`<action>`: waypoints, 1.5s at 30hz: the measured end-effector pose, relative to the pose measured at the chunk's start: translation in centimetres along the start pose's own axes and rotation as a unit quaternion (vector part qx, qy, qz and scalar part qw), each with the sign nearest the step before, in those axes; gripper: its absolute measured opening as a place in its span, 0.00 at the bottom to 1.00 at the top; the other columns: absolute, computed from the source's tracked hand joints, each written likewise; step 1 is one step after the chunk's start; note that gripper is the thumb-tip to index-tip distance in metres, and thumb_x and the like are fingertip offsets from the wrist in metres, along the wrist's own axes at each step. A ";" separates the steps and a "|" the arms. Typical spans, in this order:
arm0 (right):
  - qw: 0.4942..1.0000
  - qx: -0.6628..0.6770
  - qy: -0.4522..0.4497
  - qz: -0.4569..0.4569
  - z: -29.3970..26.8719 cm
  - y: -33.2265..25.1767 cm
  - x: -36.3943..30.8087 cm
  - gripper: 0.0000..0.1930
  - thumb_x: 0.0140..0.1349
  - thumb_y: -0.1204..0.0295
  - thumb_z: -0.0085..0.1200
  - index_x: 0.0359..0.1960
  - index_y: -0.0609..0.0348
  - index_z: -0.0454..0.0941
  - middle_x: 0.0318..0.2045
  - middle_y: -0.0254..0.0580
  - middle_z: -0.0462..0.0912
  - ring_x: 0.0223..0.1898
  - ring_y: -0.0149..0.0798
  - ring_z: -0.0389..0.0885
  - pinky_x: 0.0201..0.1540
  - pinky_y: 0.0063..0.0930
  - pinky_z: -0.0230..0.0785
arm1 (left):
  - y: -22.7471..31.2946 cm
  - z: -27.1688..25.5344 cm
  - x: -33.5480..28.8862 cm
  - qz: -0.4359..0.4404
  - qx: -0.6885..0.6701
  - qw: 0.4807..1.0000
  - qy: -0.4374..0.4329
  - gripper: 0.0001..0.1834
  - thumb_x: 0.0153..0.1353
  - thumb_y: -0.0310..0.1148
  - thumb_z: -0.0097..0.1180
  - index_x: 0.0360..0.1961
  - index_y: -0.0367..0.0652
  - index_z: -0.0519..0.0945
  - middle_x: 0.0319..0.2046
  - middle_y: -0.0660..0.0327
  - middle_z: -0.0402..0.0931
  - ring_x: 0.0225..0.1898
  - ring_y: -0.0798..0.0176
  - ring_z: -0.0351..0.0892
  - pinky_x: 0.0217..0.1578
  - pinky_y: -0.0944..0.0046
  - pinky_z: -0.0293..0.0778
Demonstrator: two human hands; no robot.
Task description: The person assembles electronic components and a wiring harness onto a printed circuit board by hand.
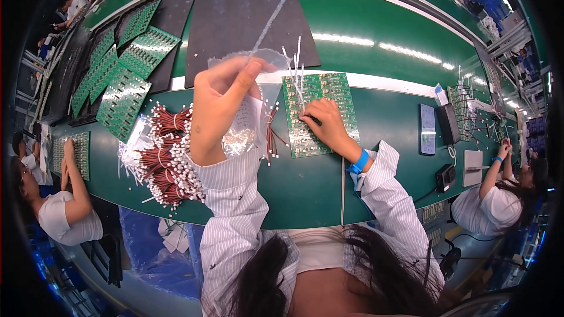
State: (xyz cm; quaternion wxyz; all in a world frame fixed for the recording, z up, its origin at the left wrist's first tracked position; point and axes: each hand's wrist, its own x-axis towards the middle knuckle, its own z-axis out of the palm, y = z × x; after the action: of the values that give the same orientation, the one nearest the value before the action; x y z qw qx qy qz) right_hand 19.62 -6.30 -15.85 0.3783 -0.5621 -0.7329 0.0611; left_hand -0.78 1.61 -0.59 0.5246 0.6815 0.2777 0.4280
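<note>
The green circuit board (335, 90) lies back from the near edge of the bench (299, 196); the right hand (329, 124) touches it, grasp unclear, and sideways pressure could skid it; the left hand (221, 104) pinches a pale strip (271, 23), droppable if slack

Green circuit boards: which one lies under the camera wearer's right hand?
The board on the table between the brown wires and the phone. Only it has the wearer's right hand over it; the other boards lie farther left or right.

Electronics assembly workshop: circuit boards (330, 95) and wire bundles (166, 161) lay on green bench (294, 194); co-workers (69, 218) sat either side.
</note>
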 end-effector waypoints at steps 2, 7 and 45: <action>1.000 -0.018 0.004 -0.014 0.0 -0.1 0.0 0.04 0.48 0.75 0.58 0.26 0.55 0.75 0.28 0.31 0.76 0.30 0.37 0.69 0.34 0.29 0.54 | 0.0 0.0 0.0 0.002 0.003 1.000 0.001 0.15 0.62 0.37 0.50 0.33 0.33 0.79 0.11 0.67 0.69 0.14 0.74 0.68 0.17 0.75 0.60; 0.998 -0.047 0.010 -0.034 0.2 -0.3 0.2 0.06 0.48 0.77 0.57 0.28 0.56 0.74 0.29 0.33 0.76 0.30 0.38 0.69 0.34 0.29 0.55 | 0.2 0.1 0.1 -0.036 -0.036 0.999 -0.013 0.13 0.60 0.35 0.53 0.33 0.33 0.81 0.21 0.64 0.75 0.21 0.77 0.67 0.22 0.75 0.60; 0.992 0.088 0.091 -0.010 -14.1 -6.7 3.9 0.09 0.50 0.83 0.55 0.34 0.63 0.79 0.26 0.40 0.80 0.27 0.31 0.79 0.26 0.21 0.70 | -1.6 4.1 0.5 -0.049 0.063 0.962 -0.261 0.09 0.56 0.25 0.50 0.35 0.32 0.79 0.27 0.57 0.79 0.22 0.71 0.73 0.26 0.71 0.69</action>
State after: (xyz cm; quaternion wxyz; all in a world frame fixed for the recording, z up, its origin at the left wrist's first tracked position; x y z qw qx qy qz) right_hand 22.88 -10.02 -0.52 0.4920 -0.5225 -0.6928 0.0705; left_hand 3.12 0.55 -2.32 0.5550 0.7870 0.1906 0.1906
